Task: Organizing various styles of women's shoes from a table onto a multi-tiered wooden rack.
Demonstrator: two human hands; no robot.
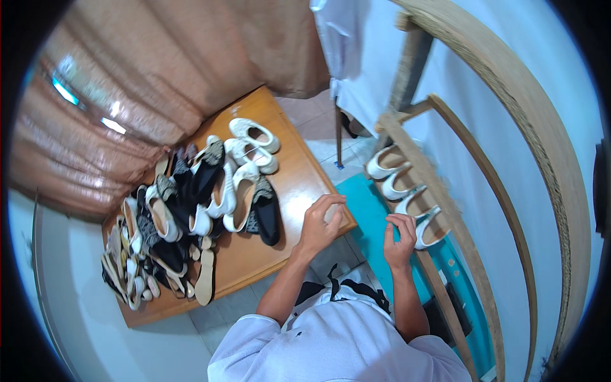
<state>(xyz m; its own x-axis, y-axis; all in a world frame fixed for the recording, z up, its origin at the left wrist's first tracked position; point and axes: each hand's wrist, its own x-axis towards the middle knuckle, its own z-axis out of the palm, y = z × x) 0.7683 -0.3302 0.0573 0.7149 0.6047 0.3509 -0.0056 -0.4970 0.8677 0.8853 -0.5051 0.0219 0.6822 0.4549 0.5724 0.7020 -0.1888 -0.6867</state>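
My left hand (323,221) is over the right corner of the wooden table (304,181), its fingers curved apart from the thumb and nothing seen between them. My right hand (400,240) is raised beside a row of several white shoes on a wooden rack, nearest the white shoe (434,230) at the row's near end. Its fingers are bent, with the thumb apart, and no held thing shows. Whether its fingertips touch a shoe I cannot tell. On the table's left part lies a crowded pile of white shoes (244,194), black shoes (266,213) and sandals (205,275).
The rack's wooden rail (455,219) and curved wooden bars (503,235) rise at my right. Beneath it lies a turquoise board (366,213). A brown curtain (146,70) hangs behind the table. White cloth (366,63) hangs at the back, beside a thin dark post (338,137).
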